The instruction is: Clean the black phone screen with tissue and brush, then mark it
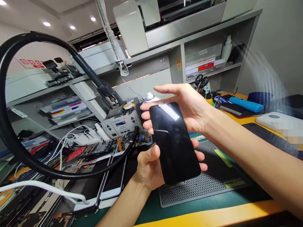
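The smartphone [177,148] is held screen-up and tilted over a grey perforated mat [184,195], with a lamp's reflection on its upper glass. The left hand [151,170] pinches it across its lower half, thumb at one long edge and fingertips showing past the other. The right hand [189,108] is spread, its thumb lifted clear and its fingers passing behind the phone's top, which hides part of them.

Left of the grip sits a hot-air rework station [120,126] with a round tin [128,106] on top. Its thick black hose [71,175] makes a wide loop that crosses in front of the white-framed phones [111,194] beside the left wrist, covering parts of them. A white cable [47,187] runs over the clutter farther out.

Just beyond the right fingers, a tray of circuit boards [142,137] is partly blocked by the phone and hand, as is a white-capped spray can [149,95] behind them. Past the right wrist stand black-handled scissors [201,81]; a blue-handled tool [246,104] lies beyond the forearm. Under the grip, the green bench mat [146,208] surrounds the perforated one.
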A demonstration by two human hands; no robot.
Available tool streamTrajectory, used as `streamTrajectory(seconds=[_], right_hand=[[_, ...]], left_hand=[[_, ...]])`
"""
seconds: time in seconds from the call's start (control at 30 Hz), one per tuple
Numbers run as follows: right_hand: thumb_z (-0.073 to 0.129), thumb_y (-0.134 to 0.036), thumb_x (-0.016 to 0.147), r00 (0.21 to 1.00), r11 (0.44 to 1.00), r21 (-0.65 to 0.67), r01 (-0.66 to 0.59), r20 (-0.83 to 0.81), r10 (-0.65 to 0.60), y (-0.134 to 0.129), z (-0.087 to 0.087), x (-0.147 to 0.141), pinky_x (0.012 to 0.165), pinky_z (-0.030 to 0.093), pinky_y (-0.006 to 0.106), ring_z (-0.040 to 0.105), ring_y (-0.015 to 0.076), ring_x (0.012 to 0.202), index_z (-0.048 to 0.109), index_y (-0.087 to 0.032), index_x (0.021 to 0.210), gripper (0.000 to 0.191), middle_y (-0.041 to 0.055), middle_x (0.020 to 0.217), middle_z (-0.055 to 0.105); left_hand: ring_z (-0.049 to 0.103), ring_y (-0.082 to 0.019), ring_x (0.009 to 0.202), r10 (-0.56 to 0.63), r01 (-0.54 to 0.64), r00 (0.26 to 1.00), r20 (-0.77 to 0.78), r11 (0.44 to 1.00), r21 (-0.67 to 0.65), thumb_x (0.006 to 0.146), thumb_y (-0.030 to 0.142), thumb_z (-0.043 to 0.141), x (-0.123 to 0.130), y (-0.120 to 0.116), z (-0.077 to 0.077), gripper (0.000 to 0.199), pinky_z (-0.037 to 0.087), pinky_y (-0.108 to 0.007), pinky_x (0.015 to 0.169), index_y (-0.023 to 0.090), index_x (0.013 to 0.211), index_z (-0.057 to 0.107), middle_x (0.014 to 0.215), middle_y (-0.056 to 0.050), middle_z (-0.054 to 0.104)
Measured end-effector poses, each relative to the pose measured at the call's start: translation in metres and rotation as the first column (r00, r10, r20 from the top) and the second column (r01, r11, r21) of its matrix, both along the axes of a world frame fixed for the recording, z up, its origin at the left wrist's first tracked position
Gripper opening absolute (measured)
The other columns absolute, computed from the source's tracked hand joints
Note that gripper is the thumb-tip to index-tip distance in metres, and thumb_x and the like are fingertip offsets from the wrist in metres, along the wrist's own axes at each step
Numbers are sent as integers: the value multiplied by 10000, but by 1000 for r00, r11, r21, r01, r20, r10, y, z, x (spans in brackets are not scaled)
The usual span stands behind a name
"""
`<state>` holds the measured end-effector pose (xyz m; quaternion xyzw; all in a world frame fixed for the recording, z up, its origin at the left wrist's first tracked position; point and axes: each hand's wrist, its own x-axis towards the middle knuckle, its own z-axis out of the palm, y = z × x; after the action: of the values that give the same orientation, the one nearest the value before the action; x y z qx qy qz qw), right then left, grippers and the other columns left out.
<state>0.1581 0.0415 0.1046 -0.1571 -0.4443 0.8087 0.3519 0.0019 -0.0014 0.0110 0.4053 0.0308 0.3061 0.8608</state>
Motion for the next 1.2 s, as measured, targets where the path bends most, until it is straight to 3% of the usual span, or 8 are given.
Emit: streamTrajectory(seconds=[0.07,0.13,0.23,0.4,0.53,0.7,0.87,1.2], right_hand=[[508,-539,880,998,997,52,55,-17,-54,-1,-3,5,898,534,414,683,263,900,658,-89,1059,507,120,936,714],[512,-563,873,983,976,118,184,-16,-184,-1,-9,10,883,536,417,678,266,900,676,-129,1016,486,114,932,721],[590,-477,852,915,892,248,378,50,-401,-3,-27,15,848,540,403,681,258,889,701,-145,1003,382,119,961,729],[678,-375,860,858,760,537,366,121,-499,-22,-58,11,765,576,323,691,227,924,672,-251,1184,347,58,1053,721],[666,-343,881,769,595,748,295,184,-612,-41,-76,9,934,555,343,637,244,1136,549,-379,1341,476,21,1289,635],[646,-352,883,670,465,840,278,177,-721,-47,-88,5,946,564,346,616,256,1180,454,-412,1404,558,26,1350,594],[652,-339,876,637,395,880,263,149,-757,-46,-85,1,952,558,295,622,226,1170,467,-443,1374,542,-6,1312,617],[663,-327,869,620,367,888,277,127,-774,-46,-86,1,917,578,282,647,230,1130,493,-378,1356,519,19,1291,628]], left_hand=[[644,-325,1068,64,-65,997,39,998,26,790,498,672,-4,1,4,699,440,-482,1021,48,1316,576,1177,-170,681],[642,-303,1063,150,-156,982,118,987,41,811,510,660,-9,4,10,670,472,-465,992,78,1317,580,1207,-151,669],[635,-271,1064,242,-253,952,185,967,34,828,539,644,-17,8,19,661,501,-424,971,68,1290,597,1227,-140,663],[651,-260,1036,346,-361,920,185,931,59,816,554,657,-23,13,22,626,528,-388,922,97,1243,638,1207,-121,679],[683,-267,955,346,-356,931,115,930,88,772,625,661,-28,17,20,705,500,-369,924,86,1227,652,1093,-145,717],[683,-271,923,344,-350,935,85,933,82,732,657,676,-33,19,18,756,485,-362,913,82,1221,651,1044,-144,722],[672,-262,919,336,-342,939,76,935,91,735,662,667,-31,18,18,760,479,-361,912,88,1233,643,1046,-139,716],[655,-254,895,321,-326,945,66,940,98,725,661,674,-31,17,19,768,477,-364,892,74,1219,648,1025,-129,703]])
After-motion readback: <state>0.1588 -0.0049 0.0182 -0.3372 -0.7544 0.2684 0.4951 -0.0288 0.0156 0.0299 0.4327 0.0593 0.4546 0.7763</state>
